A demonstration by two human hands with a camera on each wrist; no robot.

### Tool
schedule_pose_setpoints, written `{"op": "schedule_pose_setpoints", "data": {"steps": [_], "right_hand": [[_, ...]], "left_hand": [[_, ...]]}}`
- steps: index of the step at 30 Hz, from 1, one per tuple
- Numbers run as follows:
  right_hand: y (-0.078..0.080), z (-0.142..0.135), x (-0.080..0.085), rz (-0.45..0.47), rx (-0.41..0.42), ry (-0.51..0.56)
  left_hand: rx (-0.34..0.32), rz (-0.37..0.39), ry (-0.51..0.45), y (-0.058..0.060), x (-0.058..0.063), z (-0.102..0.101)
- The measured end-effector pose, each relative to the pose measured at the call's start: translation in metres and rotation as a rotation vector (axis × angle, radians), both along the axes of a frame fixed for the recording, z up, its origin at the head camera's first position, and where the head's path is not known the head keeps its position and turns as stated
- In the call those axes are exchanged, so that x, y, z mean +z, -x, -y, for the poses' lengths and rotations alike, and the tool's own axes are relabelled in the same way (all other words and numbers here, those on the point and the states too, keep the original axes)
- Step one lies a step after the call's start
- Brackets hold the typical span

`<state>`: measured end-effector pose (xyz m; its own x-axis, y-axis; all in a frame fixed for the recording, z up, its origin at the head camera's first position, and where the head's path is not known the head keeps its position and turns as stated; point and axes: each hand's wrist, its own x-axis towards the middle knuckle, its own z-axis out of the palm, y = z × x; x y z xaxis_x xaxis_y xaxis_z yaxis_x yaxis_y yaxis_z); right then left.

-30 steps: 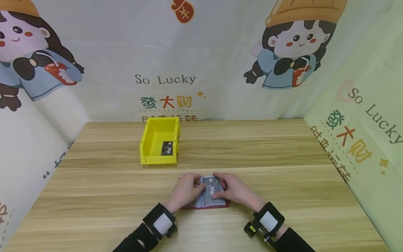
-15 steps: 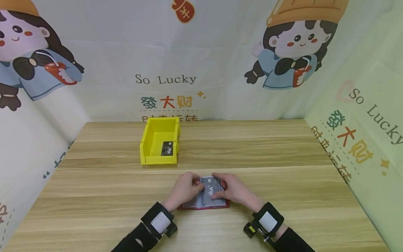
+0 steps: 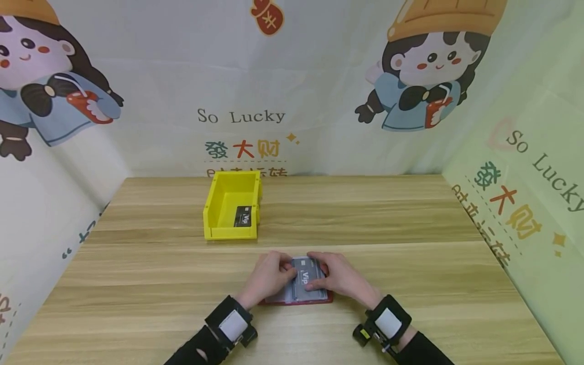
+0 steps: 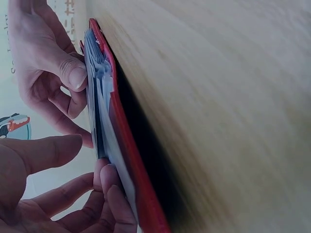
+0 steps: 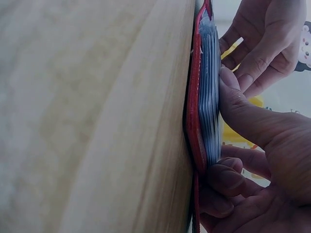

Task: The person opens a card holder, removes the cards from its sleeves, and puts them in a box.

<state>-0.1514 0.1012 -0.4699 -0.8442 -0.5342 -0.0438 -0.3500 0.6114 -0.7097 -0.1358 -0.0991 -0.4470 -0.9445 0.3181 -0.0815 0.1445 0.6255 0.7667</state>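
Observation:
A card holder [image 3: 279,296] with a red cover lies spread on the table, its clear sleeves facing up. On its right side shows a grey card marked "Vip" [image 3: 301,289], apparently within or under a clear sleeve. My right hand [image 3: 341,276] grips that side, thumb over the card and fingers curled at the far edge. My left hand [image 3: 269,274] is at the card's left edge. In the left wrist view, its bent fingertips touch the sleeves beside the red cover [image 4: 127,136], while its thumb stands apart. The right wrist view shows the stacked sleeves [image 5: 210,107] edge-on.
Behind the hands stands a yellow bin [image 3: 230,233], with a black "Vip" card [image 3: 243,216] lying inside near its front. The wooden table [image 3: 388,218] ends at a printed cloth backdrop [image 3: 319,91], which also rises on both sides.
The hands and the card holder have hardly moved. Slightly more of the holder's left side shows beside the left hand, and the head view has shifted a little.

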Motion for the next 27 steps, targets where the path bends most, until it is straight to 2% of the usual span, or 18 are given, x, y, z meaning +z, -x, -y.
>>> {"op": "schedule_pose_setpoints", "data": {"steps": [8,19,27], "right_hand": [[0.001,0.0,-0.001,0.009,0.002,-0.006],[-0.004,-0.001,-0.002,0.008,0.023,0.008],[0.0,-0.003,-0.001,-0.002,0.046,0.023]], "left_hand": [[0.021,-0.022,-0.003,-0.002,0.0,0.001],[0.065,0.03,-0.052,-0.002,-0.009,0.003],[0.101,0.066,-0.057,0.003,-0.01,0.003]]}}
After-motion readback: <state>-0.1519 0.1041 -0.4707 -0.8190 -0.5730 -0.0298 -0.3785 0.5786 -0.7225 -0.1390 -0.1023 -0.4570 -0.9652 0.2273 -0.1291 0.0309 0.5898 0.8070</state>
